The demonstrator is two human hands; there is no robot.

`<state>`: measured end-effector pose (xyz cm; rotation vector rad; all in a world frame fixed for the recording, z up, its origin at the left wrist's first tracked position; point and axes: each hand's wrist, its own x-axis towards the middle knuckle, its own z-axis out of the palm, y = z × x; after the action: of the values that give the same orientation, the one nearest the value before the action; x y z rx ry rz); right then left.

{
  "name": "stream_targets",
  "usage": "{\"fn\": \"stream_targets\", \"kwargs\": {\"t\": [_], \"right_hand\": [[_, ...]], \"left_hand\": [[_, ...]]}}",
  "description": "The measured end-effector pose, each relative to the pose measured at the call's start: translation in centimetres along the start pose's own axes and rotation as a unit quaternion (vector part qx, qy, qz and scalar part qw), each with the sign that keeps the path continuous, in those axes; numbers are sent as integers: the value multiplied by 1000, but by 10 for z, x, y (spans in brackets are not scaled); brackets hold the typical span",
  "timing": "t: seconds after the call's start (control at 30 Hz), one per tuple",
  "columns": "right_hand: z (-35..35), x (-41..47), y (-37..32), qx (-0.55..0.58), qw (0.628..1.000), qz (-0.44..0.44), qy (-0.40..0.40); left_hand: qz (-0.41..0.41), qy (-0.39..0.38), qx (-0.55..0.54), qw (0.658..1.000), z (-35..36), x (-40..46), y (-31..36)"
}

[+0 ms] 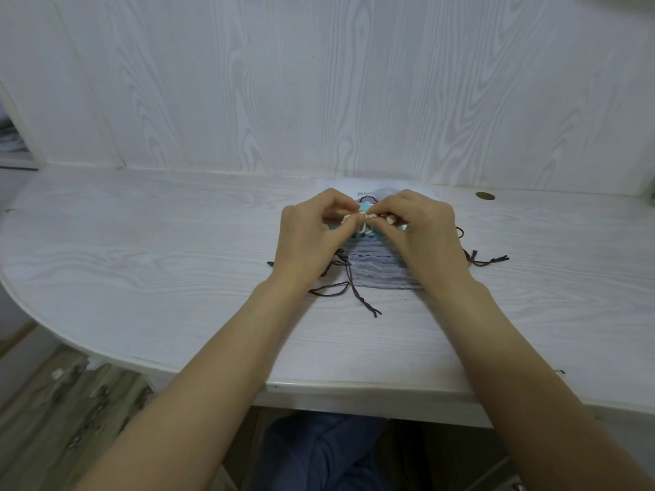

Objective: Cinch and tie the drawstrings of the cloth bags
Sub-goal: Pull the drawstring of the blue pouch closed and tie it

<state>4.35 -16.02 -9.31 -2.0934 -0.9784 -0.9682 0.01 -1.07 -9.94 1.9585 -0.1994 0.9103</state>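
Note:
A small teal cloth bag [365,207] lies at the far middle of the white table [159,249], mostly hidden by my hands. Its cream drawstring [363,221] forms a knot with small loops between my fingertips. My left hand [312,235] pinches the cream string on the left of the knot. My right hand [421,228] pinches it on the right. Just in front of the hands lies a stack of grey cloth bags [382,271], whose dark brown drawstrings [358,295] trail loose on both sides.
A white printed bag or sheet [375,191] lies flat behind the hands against the wood-grain wall. A round cable hole [485,195] sits at the back right. The table's curved front edge [212,370] runs near my legs.

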Motion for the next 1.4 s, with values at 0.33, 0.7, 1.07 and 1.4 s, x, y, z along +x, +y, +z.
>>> {"fn": "stream_targets", "kwargs": {"t": [0.33, 0.7, 1.07, 1.4], "right_hand": [[9, 3, -9, -68, 995, -44, 59], [15, -2, -4, -26, 997, -36, 63], [17, -5, -4, -20, 998, -37, 36], [17, -6, -4, -21, 999, -12, 36]], "left_hand": [[0, -39, -16, 999, 3, 1, 3], [-55, -133, -108, 984, 2, 4, -3], [-102, -109, -78, 986, 3, 5, -6], [-43, -47, -32, 997, -1, 3, 1]]}}
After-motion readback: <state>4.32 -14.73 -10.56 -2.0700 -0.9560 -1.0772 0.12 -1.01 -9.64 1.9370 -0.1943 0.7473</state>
